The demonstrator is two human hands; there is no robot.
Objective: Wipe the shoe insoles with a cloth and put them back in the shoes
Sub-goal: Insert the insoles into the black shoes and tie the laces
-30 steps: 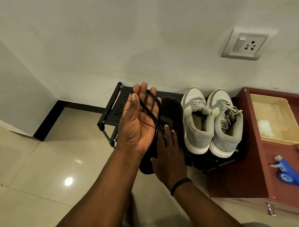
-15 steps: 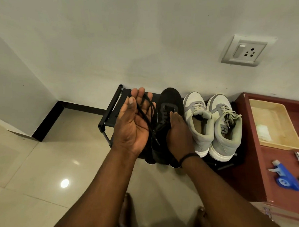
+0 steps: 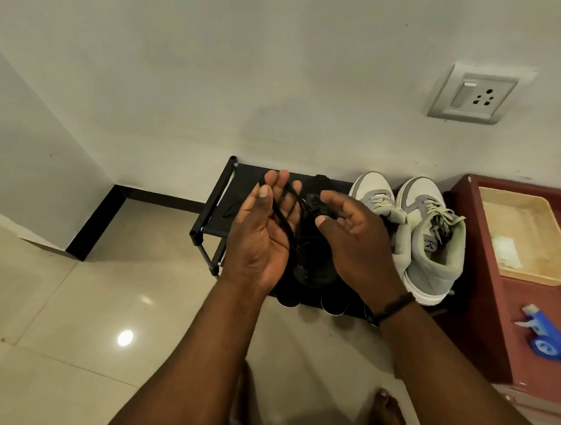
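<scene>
My left hand (image 3: pixel 265 234) is palm up over the shoe rack, with black shoelaces (image 3: pixel 284 209) draped across its fingers. A black shoe (image 3: pixel 312 255) stands on the rack between my hands. My right hand (image 3: pixel 355 238) hovers just right of it with fingers spread, its fingertips near the shoe's tongue; contact with the shoe is unclear. A pair of grey and white sneakers (image 3: pixel 429 235) stands to the right on the same rack. No insole or cloth can be made out.
The black shoe rack (image 3: pixel 214 219) stands against the white wall. A red-brown cabinet top (image 3: pixel 526 303) at right carries a beige tray (image 3: pixel 529 236) and a blue spray bottle (image 3: pixel 547 336). Glossy floor tiles lie below; my bare feet show at the bottom.
My right hand has come off the top of the black shoe and opened beside it. The left hand still carries the laces, a little lower.
</scene>
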